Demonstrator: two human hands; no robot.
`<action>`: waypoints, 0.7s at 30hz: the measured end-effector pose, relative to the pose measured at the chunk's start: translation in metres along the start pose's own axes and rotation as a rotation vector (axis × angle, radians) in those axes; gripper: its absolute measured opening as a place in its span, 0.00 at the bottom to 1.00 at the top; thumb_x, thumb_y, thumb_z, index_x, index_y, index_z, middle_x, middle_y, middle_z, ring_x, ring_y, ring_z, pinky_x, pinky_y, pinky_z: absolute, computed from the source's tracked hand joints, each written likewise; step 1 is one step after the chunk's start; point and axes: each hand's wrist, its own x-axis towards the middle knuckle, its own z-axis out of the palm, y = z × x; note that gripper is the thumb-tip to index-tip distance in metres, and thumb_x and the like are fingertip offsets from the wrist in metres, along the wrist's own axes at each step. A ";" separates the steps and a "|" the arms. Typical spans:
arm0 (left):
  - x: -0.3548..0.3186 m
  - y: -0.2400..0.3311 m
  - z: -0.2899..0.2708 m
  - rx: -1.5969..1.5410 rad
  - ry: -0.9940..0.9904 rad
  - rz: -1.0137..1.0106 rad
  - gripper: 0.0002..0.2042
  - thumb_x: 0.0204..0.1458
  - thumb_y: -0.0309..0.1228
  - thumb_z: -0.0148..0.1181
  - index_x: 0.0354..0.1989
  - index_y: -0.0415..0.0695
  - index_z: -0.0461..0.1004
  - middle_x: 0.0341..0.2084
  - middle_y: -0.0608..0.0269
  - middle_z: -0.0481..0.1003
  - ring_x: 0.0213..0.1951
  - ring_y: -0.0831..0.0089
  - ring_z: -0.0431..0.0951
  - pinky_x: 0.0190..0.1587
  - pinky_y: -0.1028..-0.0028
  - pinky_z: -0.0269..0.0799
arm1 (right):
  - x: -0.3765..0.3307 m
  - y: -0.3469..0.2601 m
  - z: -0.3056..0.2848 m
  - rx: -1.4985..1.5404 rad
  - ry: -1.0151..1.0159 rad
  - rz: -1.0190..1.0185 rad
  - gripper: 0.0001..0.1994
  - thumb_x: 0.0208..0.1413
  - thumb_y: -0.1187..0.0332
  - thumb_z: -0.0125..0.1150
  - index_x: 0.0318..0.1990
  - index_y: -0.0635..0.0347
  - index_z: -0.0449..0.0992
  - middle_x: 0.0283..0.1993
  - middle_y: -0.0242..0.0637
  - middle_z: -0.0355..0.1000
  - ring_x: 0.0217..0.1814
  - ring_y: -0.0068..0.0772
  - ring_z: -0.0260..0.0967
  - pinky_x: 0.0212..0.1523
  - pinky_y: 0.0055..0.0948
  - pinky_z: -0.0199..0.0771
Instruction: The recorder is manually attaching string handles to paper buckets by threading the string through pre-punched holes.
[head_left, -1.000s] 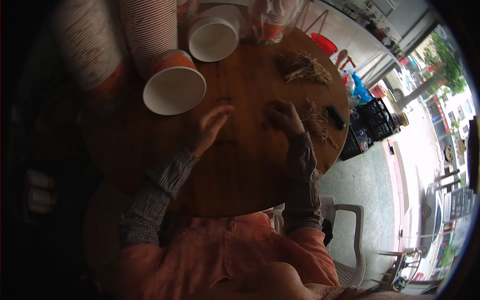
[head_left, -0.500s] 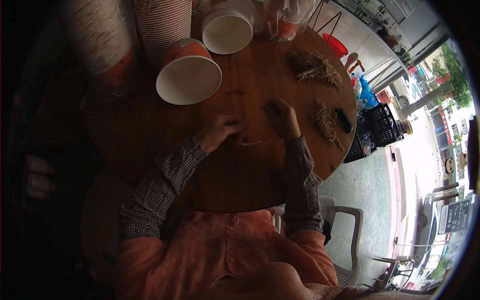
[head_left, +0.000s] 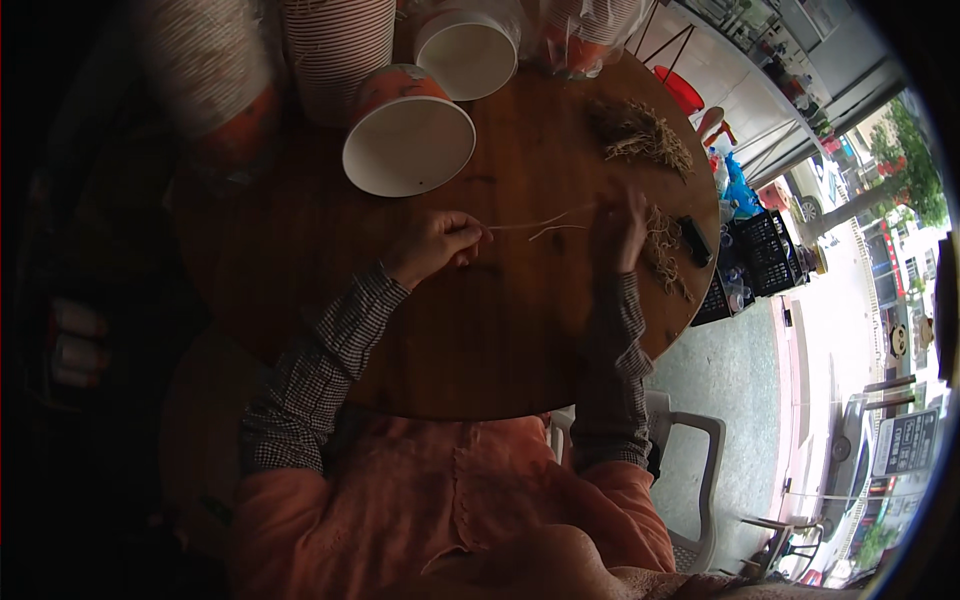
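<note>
My left hand (head_left: 437, 248) is closed in a pinch over the middle of the round wooden table. From its fingertips a thin pale strand (head_left: 512, 227) stretches to the right and forks into two ends. Farther right, my right hand (head_left: 625, 225) is raised at the far end of the strand, its fingers smeared by motion. Whether it grips the strand is not visible. Just beside it lies a small tangle of tan, stringy dried strands (head_left: 663, 250). A larger bundle of the same kind (head_left: 645, 138) lies beyond it.
An orange paper bucket with a white inside (head_left: 408, 150) lies tipped toward me. Behind it are a second white-lined bucket (head_left: 467, 62) and tall stacks of nested paper buckets (head_left: 340, 50), some in clear plastic. A small black object (head_left: 695, 241) sits by the table's right edge (head_left: 712, 200).
My right hand has moved right, away from my left hand, toward the tangle of strands. My left hand has shifted slightly up and right. The pale strand now spans between them.
</note>
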 end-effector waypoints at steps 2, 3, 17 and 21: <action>-0.004 -0.001 0.003 0.363 0.116 0.175 0.08 0.57 0.29 0.52 0.35 0.38 0.76 0.23 0.65 0.74 0.24 0.82 0.72 0.30 0.79 0.69 | -0.016 -0.044 0.017 0.558 -0.336 0.203 0.08 0.60 0.70 0.50 0.40 0.63 0.73 0.35 0.37 0.72 0.33 0.23 0.71 0.32 0.25 0.72; -0.006 -0.002 0.002 0.364 0.125 0.170 0.08 0.57 0.29 0.52 0.35 0.38 0.76 0.23 0.65 0.74 0.24 0.82 0.72 0.30 0.79 0.69 | -0.028 -0.069 0.020 0.632 -0.604 0.256 0.08 0.61 0.68 0.50 0.41 0.63 0.72 0.33 0.37 0.72 0.32 0.23 0.71 0.32 0.28 0.72; 0.010 -0.007 -0.013 0.048 0.367 0.455 0.16 0.58 0.41 0.53 0.25 0.41 0.75 0.17 0.64 0.72 0.20 0.81 0.70 0.26 0.78 0.65 | -0.042 -0.086 0.021 0.451 -0.538 0.133 0.06 0.53 0.71 0.60 0.34 0.64 0.76 0.23 0.32 0.70 0.25 0.15 0.64 0.27 0.20 0.67; 0.005 -0.001 -0.023 0.106 0.365 0.370 0.20 0.60 0.45 0.50 0.22 0.42 0.73 0.14 0.67 0.69 0.19 0.82 0.68 0.24 0.79 0.63 | -0.040 -0.092 0.018 0.502 -0.511 0.124 0.05 0.53 0.72 0.60 0.34 0.65 0.75 0.21 0.30 0.68 0.24 0.13 0.61 0.25 0.19 0.65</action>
